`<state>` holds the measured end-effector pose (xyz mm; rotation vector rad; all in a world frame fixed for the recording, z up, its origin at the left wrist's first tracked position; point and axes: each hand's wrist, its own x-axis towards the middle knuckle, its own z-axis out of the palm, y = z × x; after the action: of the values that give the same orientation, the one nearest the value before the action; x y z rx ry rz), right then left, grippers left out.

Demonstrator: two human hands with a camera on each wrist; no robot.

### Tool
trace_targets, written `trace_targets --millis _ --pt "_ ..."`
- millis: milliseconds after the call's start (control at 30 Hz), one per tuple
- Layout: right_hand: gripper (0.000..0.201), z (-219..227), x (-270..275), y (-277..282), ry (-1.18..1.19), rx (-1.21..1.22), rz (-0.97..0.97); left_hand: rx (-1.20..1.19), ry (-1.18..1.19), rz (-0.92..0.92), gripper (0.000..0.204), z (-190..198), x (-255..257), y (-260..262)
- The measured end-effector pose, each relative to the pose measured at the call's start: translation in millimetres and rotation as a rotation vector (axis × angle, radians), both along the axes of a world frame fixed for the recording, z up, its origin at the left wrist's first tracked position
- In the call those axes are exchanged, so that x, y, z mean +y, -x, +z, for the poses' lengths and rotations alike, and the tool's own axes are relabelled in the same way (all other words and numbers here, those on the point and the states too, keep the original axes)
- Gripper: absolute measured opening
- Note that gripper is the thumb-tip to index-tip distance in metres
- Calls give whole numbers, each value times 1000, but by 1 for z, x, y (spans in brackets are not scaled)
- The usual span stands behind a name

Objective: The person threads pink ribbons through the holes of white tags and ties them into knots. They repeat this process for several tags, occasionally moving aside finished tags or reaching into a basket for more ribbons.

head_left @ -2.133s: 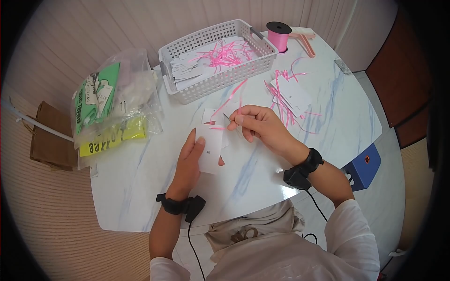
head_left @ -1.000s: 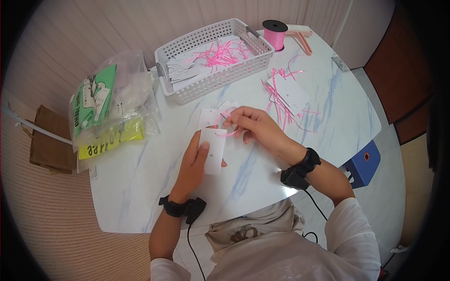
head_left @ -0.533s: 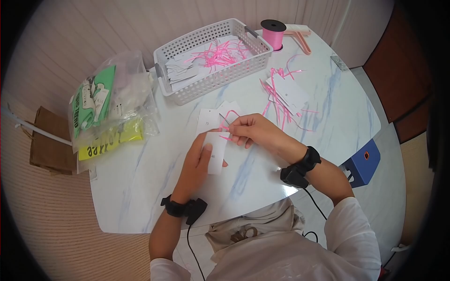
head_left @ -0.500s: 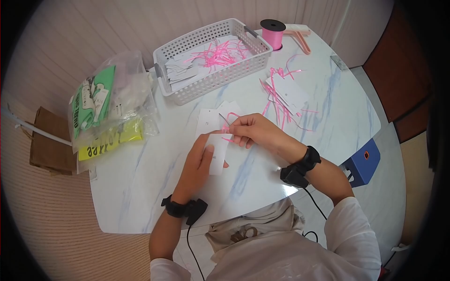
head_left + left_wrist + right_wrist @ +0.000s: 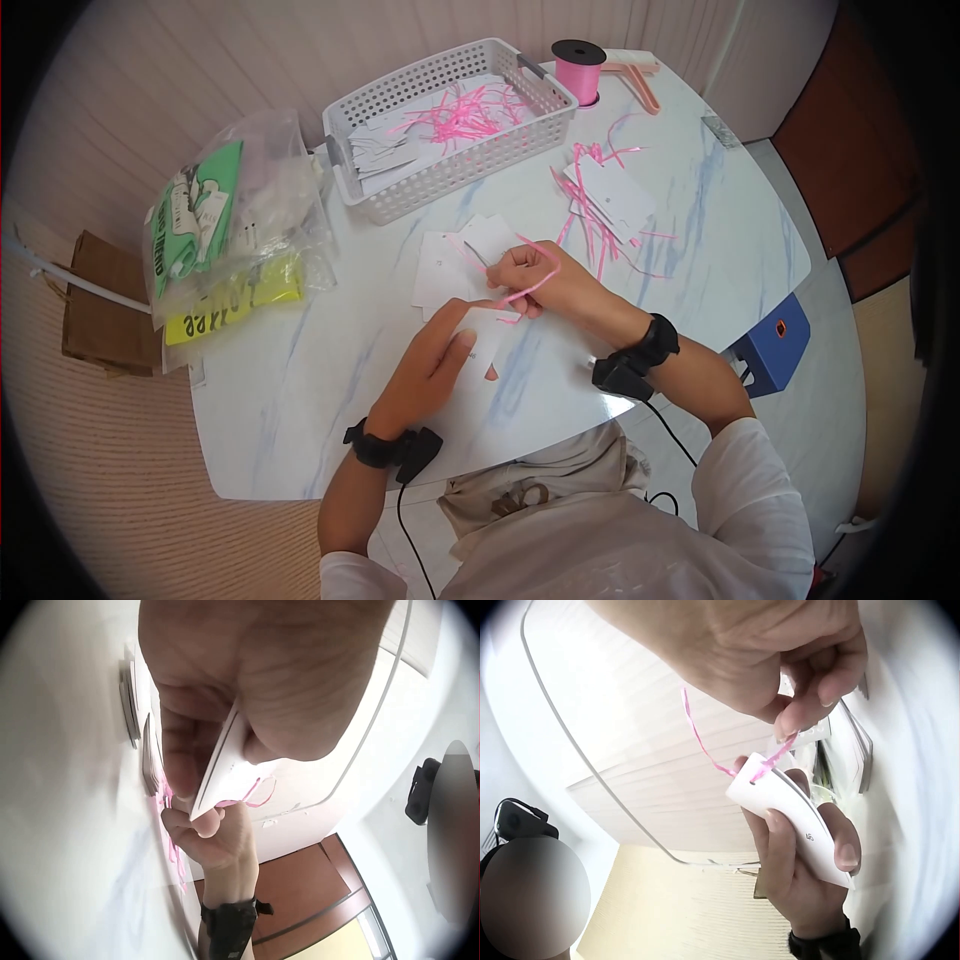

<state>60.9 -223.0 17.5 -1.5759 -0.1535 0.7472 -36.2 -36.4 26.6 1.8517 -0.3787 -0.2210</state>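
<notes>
Head view: steady the card [image 5: 490, 337] over the bench [image 5: 300, 420], pinched by left grip [image 5: 425, 365]; left wrist view: leave its tip [image 5: 206, 803] uncovered; right wrist view: draw the ribbon [image 5: 777, 760], pinched by right grip [image 5: 784, 660], evenly through the hole [image 5: 753, 781].

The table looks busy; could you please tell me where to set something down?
Bare: between the plastic bags and left hand, and between the ribboned cards and the table's right edge. Crowded: the back, by basket and spool; the middle, by loose cards.
</notes>
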Motion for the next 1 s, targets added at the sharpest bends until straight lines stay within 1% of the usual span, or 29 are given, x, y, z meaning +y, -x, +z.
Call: trace_targets --millis 33,67,100,133,200,333,400,567,667,767,833,867,933,1000 --pt "20 -1 0 1 -69 -13 14 1 0 -1 33 1 -2 0" --pt "20 -1 1 2 -69 -12 14 71 28 54 32 4 -3 1" --pt "21 -1 1 2 -115 -62 34 140 56 110 32 5 -4 1" --pt "21 0 1 2 -161 -113 55 140 56 112 32 3 -3 0" --pt "21 1 -2 0 -162 -123 54 183 33 172 32 -2 1 -3" --pt "20 5 -6 -4 -142 -103 87 235 38 156 32 0 2 -3" --pt "21 5 -5 -2 -142 -75 100 198 21 127 32 0 1 -3" --pt "23 3 -4 -1 -186 -7 137 172 17 133 33 -5 2 -3" --pt "23 -1 -3 0 -211 -70 171 179 4 151 32 -4 3 -4" --pt "23 0 -2 2 -175 -137 224 187 -15 155 31 -4 3 -4" --pt "24 5 0 5 -90 -197 226 191 -25 154 30 -5 3 -4" --pt "24 2 0 4 -89 -197 226 230 -20 143 32 -5 3 -4" --pt "28 -4 -1 1 -183 -188 245 268 -15 131 34 -5 2 -4" --pt "28 -2 -1 2 -165 -206 256 284 44 116 35 -4 1 -3"
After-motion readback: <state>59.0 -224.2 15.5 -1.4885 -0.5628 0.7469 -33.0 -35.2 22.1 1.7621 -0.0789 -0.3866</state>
